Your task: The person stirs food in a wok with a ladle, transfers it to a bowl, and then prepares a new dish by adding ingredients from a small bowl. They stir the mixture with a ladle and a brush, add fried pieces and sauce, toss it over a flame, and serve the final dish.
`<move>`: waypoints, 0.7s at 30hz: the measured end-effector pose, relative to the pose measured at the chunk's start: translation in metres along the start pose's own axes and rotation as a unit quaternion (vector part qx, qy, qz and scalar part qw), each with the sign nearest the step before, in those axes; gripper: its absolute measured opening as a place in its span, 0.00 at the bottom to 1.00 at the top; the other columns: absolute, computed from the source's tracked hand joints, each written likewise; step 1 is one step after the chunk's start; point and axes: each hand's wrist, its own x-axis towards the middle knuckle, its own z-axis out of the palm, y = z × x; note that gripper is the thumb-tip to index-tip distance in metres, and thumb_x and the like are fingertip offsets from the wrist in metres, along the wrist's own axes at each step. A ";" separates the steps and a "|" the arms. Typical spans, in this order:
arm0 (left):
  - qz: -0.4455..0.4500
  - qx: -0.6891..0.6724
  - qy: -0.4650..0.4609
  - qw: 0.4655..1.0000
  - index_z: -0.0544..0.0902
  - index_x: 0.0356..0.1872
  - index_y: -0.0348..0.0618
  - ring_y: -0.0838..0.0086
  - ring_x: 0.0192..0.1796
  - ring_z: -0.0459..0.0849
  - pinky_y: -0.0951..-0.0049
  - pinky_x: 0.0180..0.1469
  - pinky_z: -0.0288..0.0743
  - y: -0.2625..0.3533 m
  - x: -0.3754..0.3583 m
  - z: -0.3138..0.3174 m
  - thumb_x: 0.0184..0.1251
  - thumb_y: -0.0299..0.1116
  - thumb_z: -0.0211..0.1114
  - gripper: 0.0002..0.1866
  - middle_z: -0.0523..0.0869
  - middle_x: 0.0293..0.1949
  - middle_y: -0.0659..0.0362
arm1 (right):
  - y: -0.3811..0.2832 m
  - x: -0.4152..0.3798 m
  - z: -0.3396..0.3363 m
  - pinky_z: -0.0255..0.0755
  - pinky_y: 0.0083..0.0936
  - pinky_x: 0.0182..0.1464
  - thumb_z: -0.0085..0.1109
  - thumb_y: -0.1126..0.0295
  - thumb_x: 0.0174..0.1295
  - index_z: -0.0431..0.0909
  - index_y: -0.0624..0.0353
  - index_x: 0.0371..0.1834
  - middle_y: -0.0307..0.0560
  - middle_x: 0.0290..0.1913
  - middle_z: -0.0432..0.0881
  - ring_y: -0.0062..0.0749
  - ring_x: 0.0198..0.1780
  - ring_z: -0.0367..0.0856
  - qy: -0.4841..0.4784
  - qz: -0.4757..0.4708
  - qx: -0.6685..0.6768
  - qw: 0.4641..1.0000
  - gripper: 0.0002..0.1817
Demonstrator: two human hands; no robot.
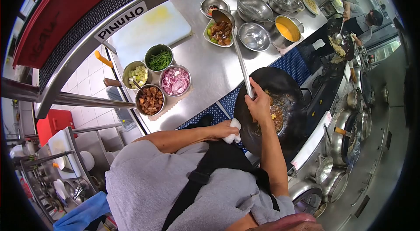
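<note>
The right grip [260,105] is closed round the long metal handle of a ladle [242,62], its rounded bowl over a white dish [226,46] holding glossy brown meat chunks [221,33]. The left grip [224,131] clasps a crumpled white cloth [234,131] at the rim of a blackened, oily wok [294,91]. Sliced purple onion [176,81] fills a cylindrical tub on the shiny steel worktop [203,67], near a smooth white cutting board [151,25]; pale square floor tiles [89,78] show beyond.
</note>
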 end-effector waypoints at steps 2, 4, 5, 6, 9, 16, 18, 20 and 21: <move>0.002 0.016 -0.011 1.000 0.77 0.55 0.34 0.69 0.39 0.87 0.68 0.38 0.82 -0.005 0.005 -0.004 0.63 0.30 0.65 0.20 0.87 0.42 0.53 | -0.002 0.002 -0.001 0.75 0.25 0.34 0.66 0.79 0.60 0.71 0.58 0.77 0.47 0.39 0.85 0.23 0.28 0.80 0.028 -0.059 -0.060 0.996 0.37; 0.002 0.016 -0.016 1.000 0.77 0.55 0.35 0.69 0.40 0.86 0.69 0.38 0.82 0.000 0.001 -0.002 0.63 0.31 0.65 0.20 0.86 0.42 0.54 | 0.003 0.006 0.000 0.76 0.27 0.37 0.66 0.79 0.59 0.71 0.58 0.76 0.51 0.42 0.86 0.26 0.30 0.81 0.064 -0.112 -0.086 0.988 0.37; 0.000 0.008 -0.015 1.000 0.77 0.55 0.35 0.70 0.40 0.86 0.69 0.39 0.82 0.001 -0.003 0.000 0.62 0.31 0.65 0.20 0.86 0.42 0.54 | 0.006 0.007 0.002 0.77 0.28 0.38 0.66 0.79 0.59 0.71 0.59 0.76 0.52 0.43 0.86 0.27 0.32 0.82 0.081 -0.137 -0.097 0.982 0.37; -0.002 0.000 -0.014 1.000 0.77 0.54 0.36 0.71 0.41 0.85 0.70 0.40 0.82 0.003 -0.005 0.001 0.61 0.31 0.66 0.21 0.85 0.42 0.55 | 0.005 0.007 0.003 0.76 0.27 0.37 0.65 0.79 0.60 0.70 0.59 0.76 0.51 0.42 0.86 0.26 0.31 0.82 0.094 -0.156 -0.096 0.979 0.37; 0.020 0.016 -0.020 0.999 0.75 0.58 0.33 0.69 0.41 0.88 0.69 0.41 0.83 -0.004 -0.001 -0.001 0.64 0.32 0.65 0.22 0.87 0.42 0.53 | -0.003 0.002 0.005 0.76 0.24 0.31 0.63 0.79 0.62 0.70 0.61 0.76 0.49 0.39 0.85 0.25 0.28 0.82 0.088 -0.123 -0.012 0.988 0.35; 0.027 0.043 0.001 0.999 0.74 0.59 0.33 0.69 0.44 0.87 0.71 0.45 0.82 0.001 -0.001 0.000 0.63 0.33 0.65 0.24 0.87 0.44 0.53 | -0.022 -0.013 0.001 0.70 0.19 0.18 0.58 0.80 0.68 0.64 0.67 0.76 0.44 0.35 0.79 0.18 0.22 0.75 -0.042 0.068 0.436 0.896 0.32; 0.036 0.045 0.002 0.998 0.74 0.59 0.34 0.69 0.44 0.87 0.70 0.45 0.82 0.000 0.001 -0.001 0.63 0.32 0.66 0.24 0.87 0.44 0.53 | -0.029 -0.037 -0.012 0.70 0.18 0.17 0.58 0.78 0.70 0.63 0.64 0.77 0.44 0.38 0.78 0.18 0.20 0.72 -0.041 0.111 0.528 0.841 0.31; 0.033 0.039 0.007 0.999 0.75 0.59 0.35 0.70 0.43 0.87 0.69 0.41 0.83 0.016 -0.008 0.005 0.64 0.31 0.65 0.22 0.86 0.43 0.54 | -0.026 -0.076 -0.030 0.70 0.17 0.17 0.59 0.74 0.71 0.59 0.64 0.78 0.46 0.40 0.77 0.18 0.20 0.72 -0.044 0.079 0.616 0.782 0.34; 0.025 0.037 0.005 0.999 0.76 0.58 0.36 0.70 0.42 0.87 0.69 0.39 0.83 0.021 -0.009 0.007 0.65 0.31 0.65 0.21 0.86 0.43 0.54 | -0.022 -0.101 -0.038 0.70 0.17 0.17 0.60 0.74 0.70 0.58 0.63 0.79 0.46 0.41 0.77 0.18 0.20 0.72 -0.021 0.071 0.627 0.776 0.35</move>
